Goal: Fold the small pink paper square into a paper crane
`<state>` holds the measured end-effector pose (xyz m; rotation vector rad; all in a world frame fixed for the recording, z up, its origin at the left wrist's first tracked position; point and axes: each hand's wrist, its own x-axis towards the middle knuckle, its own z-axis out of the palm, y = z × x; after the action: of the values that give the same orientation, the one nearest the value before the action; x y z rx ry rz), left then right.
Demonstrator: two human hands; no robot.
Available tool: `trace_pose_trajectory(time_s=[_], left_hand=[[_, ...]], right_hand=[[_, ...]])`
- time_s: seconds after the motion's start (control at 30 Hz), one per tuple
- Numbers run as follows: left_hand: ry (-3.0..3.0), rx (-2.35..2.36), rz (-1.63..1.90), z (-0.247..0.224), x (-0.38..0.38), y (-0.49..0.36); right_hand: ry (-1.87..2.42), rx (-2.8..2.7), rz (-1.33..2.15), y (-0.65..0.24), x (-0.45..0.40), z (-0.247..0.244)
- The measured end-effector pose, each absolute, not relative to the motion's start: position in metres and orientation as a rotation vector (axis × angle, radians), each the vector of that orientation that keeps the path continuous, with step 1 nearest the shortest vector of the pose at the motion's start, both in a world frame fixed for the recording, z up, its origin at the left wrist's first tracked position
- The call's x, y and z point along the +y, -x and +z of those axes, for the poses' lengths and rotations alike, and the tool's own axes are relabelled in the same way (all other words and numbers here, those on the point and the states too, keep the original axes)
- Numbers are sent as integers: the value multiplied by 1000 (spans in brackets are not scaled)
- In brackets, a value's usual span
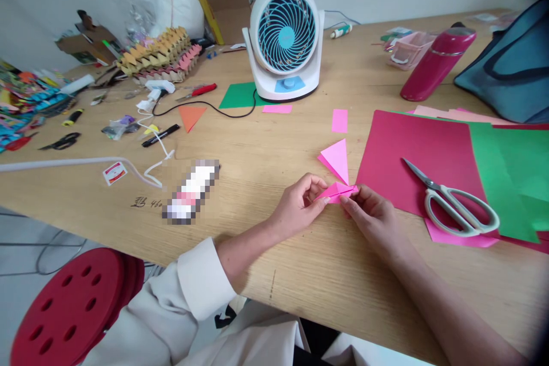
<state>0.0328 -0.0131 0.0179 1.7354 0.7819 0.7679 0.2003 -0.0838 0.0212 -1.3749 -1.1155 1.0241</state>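
Observation:
A small folded piece of pink paper [337, 191] is held between both hands just above the table. My left hand [300, 201] pinches its left end between thumb and fingers. At the other end, my right hand [372, 213] grips it with thumb and forefinger. Right behind the hands lies a second folded pink paper [337, 159], shaped like a triangle. Farther back is a pink paper rectangle [340, 120]. To the right of my right hand, scissors [450, 200] with pale handles rest on sheets of dark red paper [422, 151].
Green paper [510, 177] lies at the right. A fan [285, 40] stands at the back, with a magenta flask [440, 63] and blue bag [510, 63] to its right. Left are a blurred-out phone [191, 191], a black marker [160, 135] and cables. Red stools [81, 309] stand below.

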Motion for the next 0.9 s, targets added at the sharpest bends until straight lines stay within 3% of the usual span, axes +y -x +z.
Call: trace_pose_trajectory(time_s=[0.9], left_hand=[[-1634, 775, 667, 21, -12, -29]], right_hand=[[1370, -1207, 987, -198, -89, 13]])
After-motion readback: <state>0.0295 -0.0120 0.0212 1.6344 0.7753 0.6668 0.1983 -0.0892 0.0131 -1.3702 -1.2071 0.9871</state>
